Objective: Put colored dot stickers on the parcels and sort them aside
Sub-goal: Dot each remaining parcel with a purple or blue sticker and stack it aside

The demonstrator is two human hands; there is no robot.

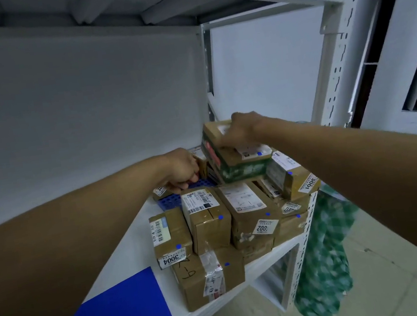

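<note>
Two bare hands reach over the white metal shelf (138,241). The right hand (241,129) grips a brown cardboard parcel with green tape (232,159), lifted above the pile of brown boxes with blue dots (229,220). The left hand (180,170) curls its fingers on a blue plastic grid tray (173,199) behind the pile.

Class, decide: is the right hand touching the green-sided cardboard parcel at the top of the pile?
Touching. The head view shows the right hand with fingers curled over the green-sided cardboard parcel, gripping its top.
</note>
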